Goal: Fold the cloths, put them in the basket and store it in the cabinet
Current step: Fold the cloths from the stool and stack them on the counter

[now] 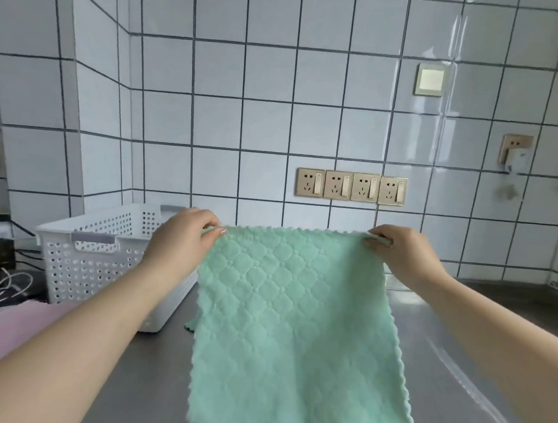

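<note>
A mint-green quilted cloth (287, 322) hangs spread out in the air above the steel counter (126, 400). My left hand (181, 240) pinches its upper left corner. The upper right corner is pinched by my right hand (404, 252). A white perforated plastic basket (88, 259) stands on the counter at the left, behind my left forearm. A pink cloth (20, 328) lies flat at the counter's left edge, in front of the basket.
The tiled wall (265, 114) rises just behind the counter, with a row of sockets (351, 187) on it. Cables and dark items (4, 280) lie at the far left. A small bit of green fabric (191, 324) shows by the basket's base.
</note>
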Demonstrator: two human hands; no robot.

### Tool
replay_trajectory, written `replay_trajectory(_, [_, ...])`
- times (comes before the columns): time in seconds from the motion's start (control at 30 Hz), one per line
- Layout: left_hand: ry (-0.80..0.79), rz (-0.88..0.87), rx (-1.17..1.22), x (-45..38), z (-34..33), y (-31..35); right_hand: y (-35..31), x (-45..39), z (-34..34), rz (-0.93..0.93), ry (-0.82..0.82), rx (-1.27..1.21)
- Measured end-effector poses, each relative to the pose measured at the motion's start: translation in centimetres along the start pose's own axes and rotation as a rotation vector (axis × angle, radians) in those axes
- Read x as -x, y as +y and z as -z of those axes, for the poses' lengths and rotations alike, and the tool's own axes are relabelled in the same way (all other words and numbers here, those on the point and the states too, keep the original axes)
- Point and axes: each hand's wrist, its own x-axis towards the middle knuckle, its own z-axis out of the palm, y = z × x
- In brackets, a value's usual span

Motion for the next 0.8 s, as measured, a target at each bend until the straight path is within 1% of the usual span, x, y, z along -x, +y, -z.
replay_trajectory(0.07, [0.083,-0.024,0.008,-0.8,0.1,-0.4,-0.9,-0.5,0.0,-0.011,0.052,-0.077])
replay_trajectory(0.13, [0.175,-0.04,0.138,-1.4,0.7,-0.1,-2.0,-0.7,0.5,0.003,0.125,-0.172])
replay_trajectory(0.17, [0.194,-0.025,0.238,-1.4,1.1,0.0,-2.4,-0.4,0.6,-0.005,0.151,-0.246])
replay_trajectory(0.27, [0.194,0.053,0.566,-0.3,1.7,0.3,-2.8,1.3,0.4,-0.057,0.175,-0.454])
replay_trajectory(0.33, [0.174,0.106,0.733,1.4,1.9,0.0,-2.5,3.2,-0.2,-0.109,0.151,-0.546])
replay_trajectory(0.37, [0.144,0.117,0.785,2.6,1.9,-0.3,-2.2,4.5,-0.6,-0.144,0.124,-0.571])
replay_trajectory(0.43, [0.032,0.116,0.814,5.6,1.5,-1.2,-1.0,7.5,-2.1,-0.204,0.055,-0.561])
replay_trajectory(0.57, [-0.264,0.116,0.713,12.8,0.2,-3.7,2.0,14.6,-5.1,-0.302,-0.078,-0.47])
replay_trajectory(0.67, [-0.467,0.196,0.718,17.1,-1.1,-5.4,3.4,19.2,-6.6,-0.378,-0.213,-0.427])
replay_trajectory(0.73, [-0.561,0.239,0.731,18.6,-1.8,-6.0,3.7,20.8,-7.1,-0.425,-0.275,-0.407])
replay_trajectory(0.8, [-0.644,0.26,0.71,18.9,-2.5,-6.6,3.7,21.0,-7.3,-0.461,-0.29,-0.379])
